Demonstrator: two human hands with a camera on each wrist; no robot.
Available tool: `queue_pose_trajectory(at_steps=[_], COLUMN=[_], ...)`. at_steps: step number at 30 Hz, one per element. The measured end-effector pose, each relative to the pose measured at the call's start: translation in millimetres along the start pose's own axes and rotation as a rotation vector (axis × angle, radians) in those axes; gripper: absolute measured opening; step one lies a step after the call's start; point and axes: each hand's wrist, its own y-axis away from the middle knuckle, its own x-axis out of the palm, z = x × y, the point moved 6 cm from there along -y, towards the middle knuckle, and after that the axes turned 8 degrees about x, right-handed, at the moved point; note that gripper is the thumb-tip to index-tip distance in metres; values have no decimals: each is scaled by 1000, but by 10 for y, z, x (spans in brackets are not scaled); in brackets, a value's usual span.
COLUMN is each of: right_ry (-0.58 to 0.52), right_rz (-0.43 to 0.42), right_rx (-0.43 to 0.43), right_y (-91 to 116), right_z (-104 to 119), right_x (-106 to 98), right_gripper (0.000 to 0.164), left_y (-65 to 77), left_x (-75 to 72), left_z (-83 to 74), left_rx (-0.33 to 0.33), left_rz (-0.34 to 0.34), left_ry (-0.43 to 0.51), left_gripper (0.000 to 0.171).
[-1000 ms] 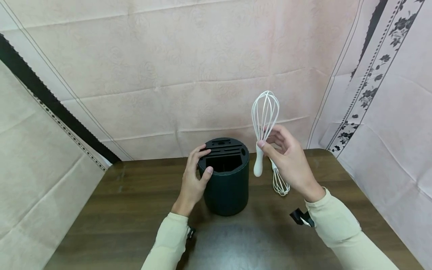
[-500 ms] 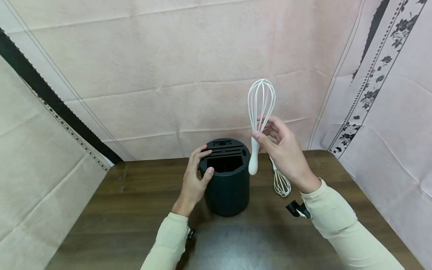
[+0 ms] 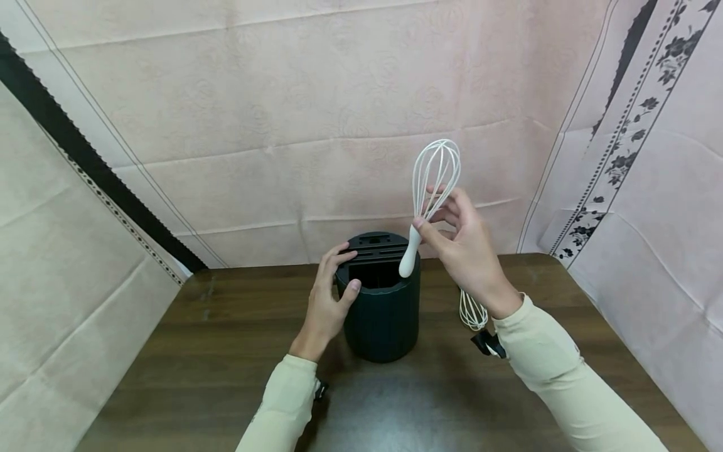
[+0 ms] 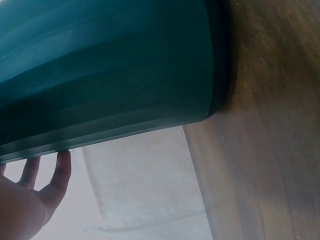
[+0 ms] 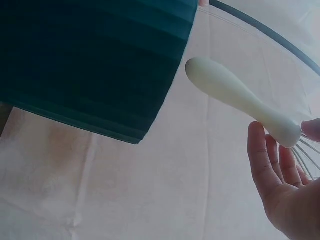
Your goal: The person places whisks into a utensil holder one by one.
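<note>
A dark green ribbed utensil holder (image 3: 381,323) stands upright on the table, its black slotted lid (image 3: 377,242) on top with a large rectangular opening at the front. My left hand (image 3: 326,298) grips the holder's upper left rim, thumb at the front and fingers behind. Between thumb and fingers, my right hand (image 3: 469,251) pinches a white whisk (image 3: 411,251) where the handle meets the wires. The whisk's wire end points up, and the handle's end hangs over the lid's right side. In the right wrist view the handle (image 5: 225,87) appears apart from the holder (image 5: 95,65).
A second whisk (image 3: 473,312) lies on the brown wooden table (image 3: 226,364) to the right of the holder, partly hidden by my right hand. Pale cloth (image 3: 350,125) hangs behind the table and at both sides.
My right hand has moved left with the whisk, from beside the holder to over its right edge, and the handle now slants more. My left hand has stayed on the holder.
</note>
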Motion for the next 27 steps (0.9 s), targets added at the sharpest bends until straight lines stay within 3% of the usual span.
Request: queue_pose_trajectory(at_steps=[11,17,27], right_ry=[51,117,116], right_rz=[33,57,86], right_rx=[73,83,72], right_y=[-73,-71,-42], right_z=[-96,-138,-186], right_x=[111,150,209], right_gripper=[64,64,62], left_y=[1,-4,-5], left_x=[0,5,-2], left_z=[16,19,5], left_rx=[-2,-9,-23], left_rz=[1,3,-1], left_ry=[-5,6,10], left_gripper=[61,58,58])
